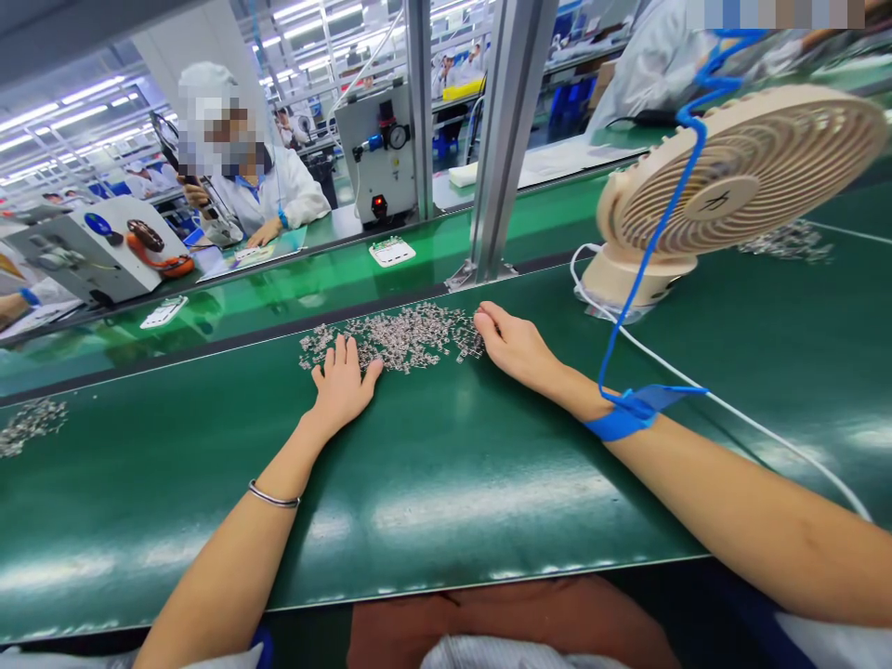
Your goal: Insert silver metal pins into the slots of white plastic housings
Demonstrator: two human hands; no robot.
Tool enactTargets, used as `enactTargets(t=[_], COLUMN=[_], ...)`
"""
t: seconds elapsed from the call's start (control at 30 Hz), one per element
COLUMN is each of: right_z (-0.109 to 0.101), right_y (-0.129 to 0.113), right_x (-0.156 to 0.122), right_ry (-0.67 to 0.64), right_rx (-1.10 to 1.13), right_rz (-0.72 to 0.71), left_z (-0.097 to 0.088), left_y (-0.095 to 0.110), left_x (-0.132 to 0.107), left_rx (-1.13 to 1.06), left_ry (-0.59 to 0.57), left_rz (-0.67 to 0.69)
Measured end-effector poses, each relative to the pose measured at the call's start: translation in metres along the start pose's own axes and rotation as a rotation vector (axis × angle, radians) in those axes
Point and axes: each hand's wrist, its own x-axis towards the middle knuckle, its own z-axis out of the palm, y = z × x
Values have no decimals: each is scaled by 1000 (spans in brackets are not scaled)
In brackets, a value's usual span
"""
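A loose pile of small silvery metal parts (411, 336) lies on the green table mat (446, 465), near its far edge. At the pile's left end, my left hand (343, 388) rests palm down with fingers spread, the fingertips touching the parts. My right hand (517, 346) is at the right end, its fingers curled in and the thumb side up. Whatever is inside those fingers, if anything, is hidden. A blue wrist strap (623, 415) with a coiled blue cord circles my right wrist, and a metal bangle (273, 497) sits on my left.
A beige fan (725, 186) with a white cable stands at right; the blue cord passes before it. A metal post (498, 139) rises behind the pile. More parts (32, 426) lie far left. Beyond, white devices (392, 251) sit on a green line; a co-worker (243, 177) sits opposite.
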Motion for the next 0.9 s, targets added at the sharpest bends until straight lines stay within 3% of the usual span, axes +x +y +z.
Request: enactTargets(t=[0.17, 0.43, 0.6, 0.77, 0.9], right_z=[-2, -4, -4, -3, -3], right_y=[-2, -5, -6, -7, -8], right_x=[0, -1, -2, -2, -2], right_ry=[-26, -32, -30, -29, -38], right_rx=[30, 62, 76, 77, 64], right_rz=[47, 59, 61, 66, 73], left_z=[-2, -15, -15, -13, -15], left_y=[-14, -59, -92, -110, -118], left_x=[7, 27, 35, 39, 42], left_rx=[-33, -167, -260, -302, -311], left_ry=[112, 344, 318, 279, 363], left_rz=[-95, -311, -462, -406, -406])
